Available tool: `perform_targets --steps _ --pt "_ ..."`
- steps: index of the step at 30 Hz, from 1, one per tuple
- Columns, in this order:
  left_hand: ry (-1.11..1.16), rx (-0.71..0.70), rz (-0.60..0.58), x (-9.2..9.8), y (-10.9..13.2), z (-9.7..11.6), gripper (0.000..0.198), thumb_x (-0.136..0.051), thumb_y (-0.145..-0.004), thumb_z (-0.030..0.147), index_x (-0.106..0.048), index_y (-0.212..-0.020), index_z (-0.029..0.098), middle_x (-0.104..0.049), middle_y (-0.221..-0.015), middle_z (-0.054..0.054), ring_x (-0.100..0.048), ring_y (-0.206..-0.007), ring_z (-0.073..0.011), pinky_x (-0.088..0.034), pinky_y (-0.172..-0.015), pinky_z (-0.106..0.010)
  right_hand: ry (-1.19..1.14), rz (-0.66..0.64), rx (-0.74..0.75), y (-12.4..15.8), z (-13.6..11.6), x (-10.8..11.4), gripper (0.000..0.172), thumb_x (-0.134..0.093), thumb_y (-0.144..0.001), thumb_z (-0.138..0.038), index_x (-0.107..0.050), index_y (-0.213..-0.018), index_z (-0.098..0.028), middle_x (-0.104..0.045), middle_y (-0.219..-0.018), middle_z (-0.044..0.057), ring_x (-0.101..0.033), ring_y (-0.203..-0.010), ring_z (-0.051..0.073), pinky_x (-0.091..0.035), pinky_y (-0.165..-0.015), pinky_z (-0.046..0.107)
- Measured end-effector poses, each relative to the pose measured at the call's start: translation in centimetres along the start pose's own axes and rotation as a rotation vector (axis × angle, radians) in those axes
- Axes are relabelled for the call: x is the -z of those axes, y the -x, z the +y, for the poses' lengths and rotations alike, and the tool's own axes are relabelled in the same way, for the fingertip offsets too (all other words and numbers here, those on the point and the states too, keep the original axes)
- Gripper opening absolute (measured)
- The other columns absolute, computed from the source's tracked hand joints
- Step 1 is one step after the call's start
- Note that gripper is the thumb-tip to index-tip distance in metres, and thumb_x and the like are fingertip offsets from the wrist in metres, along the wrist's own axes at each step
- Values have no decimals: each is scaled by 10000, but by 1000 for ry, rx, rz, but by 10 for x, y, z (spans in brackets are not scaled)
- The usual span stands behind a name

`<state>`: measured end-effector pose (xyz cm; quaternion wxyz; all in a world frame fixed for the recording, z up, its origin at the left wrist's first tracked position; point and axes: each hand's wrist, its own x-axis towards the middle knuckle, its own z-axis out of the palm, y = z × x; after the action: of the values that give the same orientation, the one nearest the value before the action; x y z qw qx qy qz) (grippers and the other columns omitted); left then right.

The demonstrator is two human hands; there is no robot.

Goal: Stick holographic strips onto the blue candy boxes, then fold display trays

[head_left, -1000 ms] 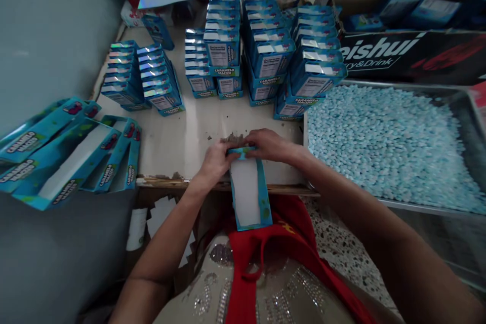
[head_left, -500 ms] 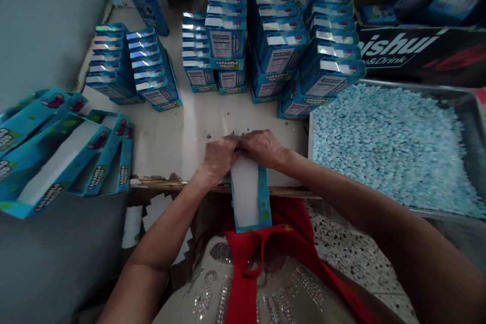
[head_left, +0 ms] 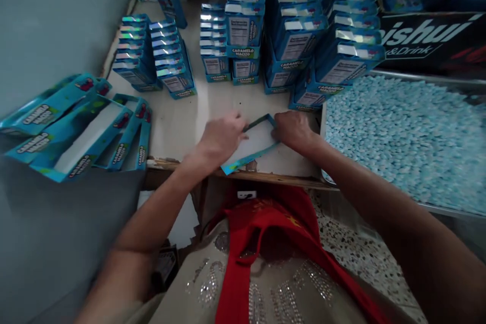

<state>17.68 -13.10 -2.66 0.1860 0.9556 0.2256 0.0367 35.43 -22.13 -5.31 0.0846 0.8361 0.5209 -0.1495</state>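
Observation:
A shallow blue cardboard display tray [head_left: 256, 140] with a white inside lies slanted at the table's front edge. My left hand [head_left: 223, 136], blurred by motion, is closed at its left long wall, the thumb over the inside and the fingers outside. On the far right corner of the same tray, my right hand [head_left: 294, 129] is closed with curled fingers. Nothing lies inside the part of the tray that shows. Several similar empty trays [head_left: 81, 162] overlap at the left.
Filled trays of blue boxes [head_left: 245, 30] stand in rows along the back. A metal pan [head_left: 323, 131] of light-blue candies [head_left: 398, 136] is at the right, with a black printed carton [head_left: 429, 40] behind it. A grey wall [head_left: 56, 20] borders the left side.
The tray has gone from standing lengthwise against my body to lying slanted on the table. My hands have moved apart, the right one to the tray's far corner. The view has shifted slightly.

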Motion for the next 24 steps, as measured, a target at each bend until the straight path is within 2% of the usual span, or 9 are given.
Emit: perform_targets --steps 1,3,6,8,10,15,18,24 --pt "-14 29 -1 -1 23 5 155 -732 -881 269 -706 -1008 184 -666 -1029 -99 -635 -1040 -307 -516 -906 -416 7 -8 -13 4 0 0 384 -589 -840 -110 -636 -1219 -65 -736 -1078 239 -712 -1044 353 -524 -830 395" --pt "-60 106 45 -15 63 16 267 -741 -881 296 -667 -1108 177 -657 -1054 -115 -608 -1061 -325 -506 -904 -434 3 -17 -17 9 -2 -1 496 -586 -832 -93 -531 -1324 -63 -737 -1075 228 -720 -1023 345 -522 -813 387" --pt "-181 194 60 -55 92 24 321 -689 -917 284 -613 -1206 165 -641 -1127 -146 -578 -1078 -339 -485 -910 -467 -5 -30 -12 11 -5 -6 512 -587 -823 -92 -480 -1322 -65 -733 -1077 231 -724 -1009 340 -514 -794 368" --pt "-262 202 56 -77 91 22 266 -623 -961 309 -610 -1189 171 -642 -1132 -144 -573 -1069 -331 -468 -906 -467 -1 -30 -6 10 -6 -8 490 -575 -821 -101 -477 -1299 -65 -729 -1082 231 -721 -1010 344 -510 -784 365" --pt "-314 195 48 -88 84 17 221 -586 -985 348 -622 -1125 182 -651 -1099 -127 -576 -1048 -315 -454 -884 -451 1 -43 -1 10 -6 -9 483 -559 -822 -110 -463 -1293 -65 -726 -1088 224 -721 -1009 344 -506 -780 367" --pt "-336 248 99 -87 70 9 309 -561 -986 495 -634 -966 195 -671 -967 -105 -595 -968 -286 -426 -799 -410 -9 -80 11 11 -7 -5 479 -516 -852 -95 -413 -1318 -59 -721 -1080 217 -720 -1013 320 -478 -778 351" --pt "-321 262 146 -89 70 12 328 -555 -988 512 -634 -920 201 -675 -896 -90 -604 -928 -271 -411 -763 -396 2 -118 30 11 -7 -7 463 -502 -858 -99 -413 -1312 -73 -726 -1047 202 -722 -1002 317 -453 -743 334" --pt "-309 282 150 -89 80 17 303 -657 -932 493 -631 -908 192 -669 -885 -71 -611 -864 -256 -393 -684 -381 -74 -120 113 3 11 -32 387 -520 -857 -194 -499 -1234 -112 -715 -902 205 -712 -861 329 -372 -632 345"
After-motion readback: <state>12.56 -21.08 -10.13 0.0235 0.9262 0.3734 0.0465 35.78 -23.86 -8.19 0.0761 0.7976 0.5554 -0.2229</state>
